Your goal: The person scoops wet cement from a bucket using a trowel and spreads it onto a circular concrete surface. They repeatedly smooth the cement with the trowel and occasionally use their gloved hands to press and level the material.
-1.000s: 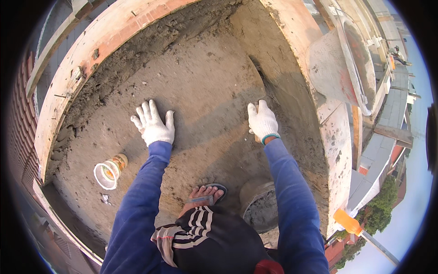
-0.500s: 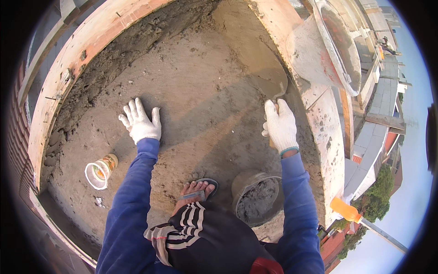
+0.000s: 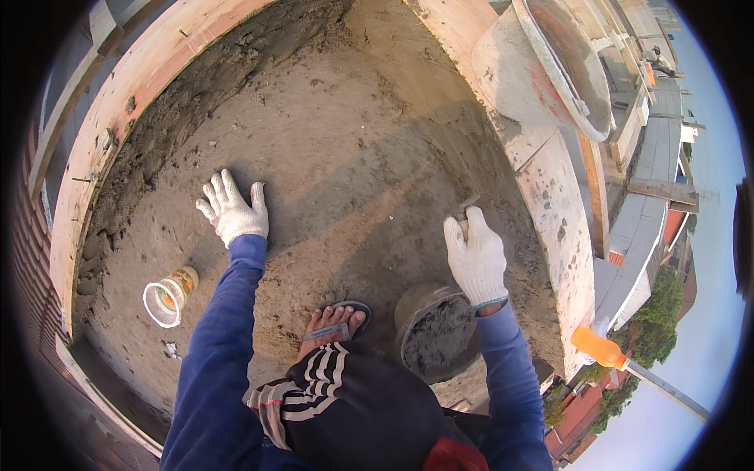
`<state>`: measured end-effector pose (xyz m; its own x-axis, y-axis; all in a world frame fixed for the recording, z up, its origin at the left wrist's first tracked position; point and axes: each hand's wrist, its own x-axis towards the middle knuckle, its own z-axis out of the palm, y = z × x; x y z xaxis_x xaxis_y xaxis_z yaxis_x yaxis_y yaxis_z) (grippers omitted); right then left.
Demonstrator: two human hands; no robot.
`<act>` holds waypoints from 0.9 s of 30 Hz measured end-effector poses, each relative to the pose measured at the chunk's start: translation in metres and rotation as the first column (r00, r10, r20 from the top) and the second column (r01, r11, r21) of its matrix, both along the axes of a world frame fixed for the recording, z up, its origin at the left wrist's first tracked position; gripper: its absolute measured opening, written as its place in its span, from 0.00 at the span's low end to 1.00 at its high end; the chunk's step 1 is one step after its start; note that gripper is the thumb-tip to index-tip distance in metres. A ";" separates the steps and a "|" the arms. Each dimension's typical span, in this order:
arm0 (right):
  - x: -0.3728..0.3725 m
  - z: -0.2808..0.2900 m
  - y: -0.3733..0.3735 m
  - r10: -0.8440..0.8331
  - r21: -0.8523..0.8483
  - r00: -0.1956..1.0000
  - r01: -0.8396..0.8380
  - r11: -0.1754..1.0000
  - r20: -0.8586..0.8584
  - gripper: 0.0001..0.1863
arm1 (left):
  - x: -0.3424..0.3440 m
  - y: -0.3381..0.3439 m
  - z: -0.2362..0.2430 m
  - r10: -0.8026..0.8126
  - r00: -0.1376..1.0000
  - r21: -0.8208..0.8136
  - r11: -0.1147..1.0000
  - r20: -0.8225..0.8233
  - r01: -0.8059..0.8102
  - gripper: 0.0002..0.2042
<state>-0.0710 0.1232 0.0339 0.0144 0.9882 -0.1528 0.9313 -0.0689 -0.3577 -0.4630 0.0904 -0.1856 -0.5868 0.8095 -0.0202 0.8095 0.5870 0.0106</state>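
Note:
My left hand (image 3: pixel 233 210), in a white knit glove, lies flat on the grey-brown mortar surface (image 3: pixel 345 141) with its fingers spread. My right hand (image 3: pixel 476 259), also gloved, is closed around a small trowel (image 3: pixel 467 209); only the tool's end shows above the fingers, touching the mortar close to the pale side wall (image 3: pixel 550 196). Just below that hand stands a round bucket (image 3: pixel 436 334) holding grey mortar. My foot in a sandal (image 3: pixel 335 323) rests on the surface between both blue-sleeved arms.
A clear plastic cup (image 3: pixel 167 296) lies on its side at the left. A reddish wooden form board (image 3: pixel 118 118) curves round the left edge. A large pan (image 3: pixel 565 63) sits on the wall top right. An orange handle (image 3: pixel 598 347) pokes out past the wall, with rooftops far below.
My right hand has moved right and nearer to me, beside the wall, and is closed on the trowel. My left hand has slid a little left. The bucket shows more fully.

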 end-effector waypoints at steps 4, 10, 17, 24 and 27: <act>-0.011 -0.071 0.061 -0.012 -0.163 0.992 0.033 0.986 0.126 0.22 | 0.003 0.003 -0.005 -0.019 1.000 0.026 0.999 0.022 0.019 0.43; 0.025 -0.030 0.034 -0.246 -0.174 0.963 0.225 0.959 -0.108 0.26 | -0.005 -0.003 -0.006 -0.024 1.000 0.049 0.998 -0.002 0.024 0.42; 0.081 0.059 -0.035 -0.324 -0.134 0.932 0.305 0.943 -0.162 0.21 | 0.003 0.001 0.006 0.002 0.999 -0.061 0.998 -0.034 -0.004 0.42; 0.120 0.172 -0.193 -0.380 0.032 0.925 0.380 0.924 0.004 0.05 | -0.001 0.001 -0.012 -0.014 0.997 0.047 0.999 -0.076 0.018 0.42; 0.112 0.149 -0.256 -0.213 -0.002 0.967 0.216 0.976 0.142 0.06 | -0.013 -0.002 -0.034 -0.056 0.991 0.137 0.988 -0.122 0.073 0.43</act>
<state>0.0414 -0.1328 0.1833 0.2481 0.9568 -0.1515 0.9348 -0.2775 -0.2217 -0.4761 0.0883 -0.2201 -0.5250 0.8353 0.1630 0.8459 0.5333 -0.0081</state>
